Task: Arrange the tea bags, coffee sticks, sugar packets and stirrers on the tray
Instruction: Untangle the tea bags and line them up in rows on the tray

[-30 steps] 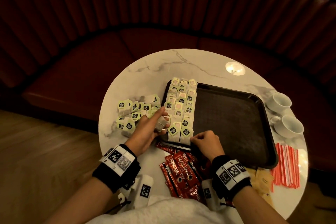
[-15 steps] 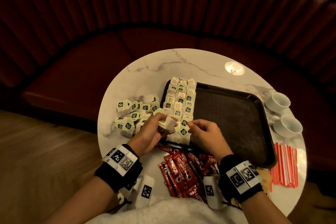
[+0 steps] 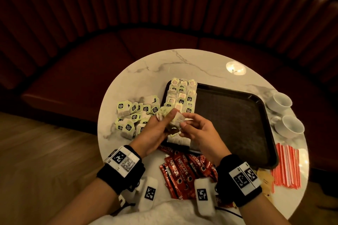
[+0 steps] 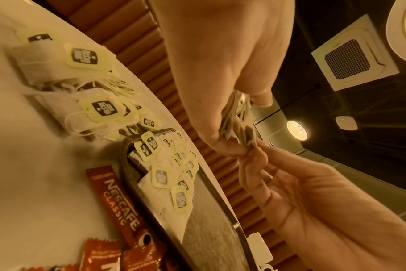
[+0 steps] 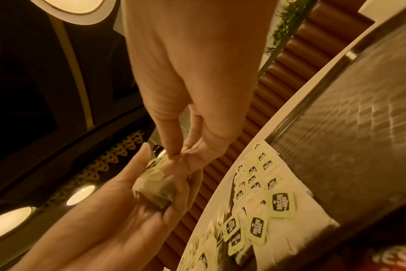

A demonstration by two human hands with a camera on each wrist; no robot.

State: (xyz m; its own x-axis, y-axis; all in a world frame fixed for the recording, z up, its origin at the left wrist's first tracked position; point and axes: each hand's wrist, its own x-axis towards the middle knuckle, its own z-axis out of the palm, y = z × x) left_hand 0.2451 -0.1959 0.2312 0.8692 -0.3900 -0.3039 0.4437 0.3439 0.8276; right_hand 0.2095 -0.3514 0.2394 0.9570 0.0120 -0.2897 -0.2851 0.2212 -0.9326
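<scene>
Above the tray (image 3: 237, 124), left hand (image 3: 155, 131) and right hand (image 3: 197, 129) both pinch seemingly one tea bag (image 3: 176, 118) (blurred).

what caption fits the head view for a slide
Both hands, left hand and right hand, hold a tea bag above the tray beside rows already laid.

Table (image 3: 182, 67) glossy veined marble; tray (image 3: 237, 120) matt textured dark plastic; coffee sticks (image 3: 182, 170) shiny foil; tea bags (image 3: 128, 118) paper.
</scene>
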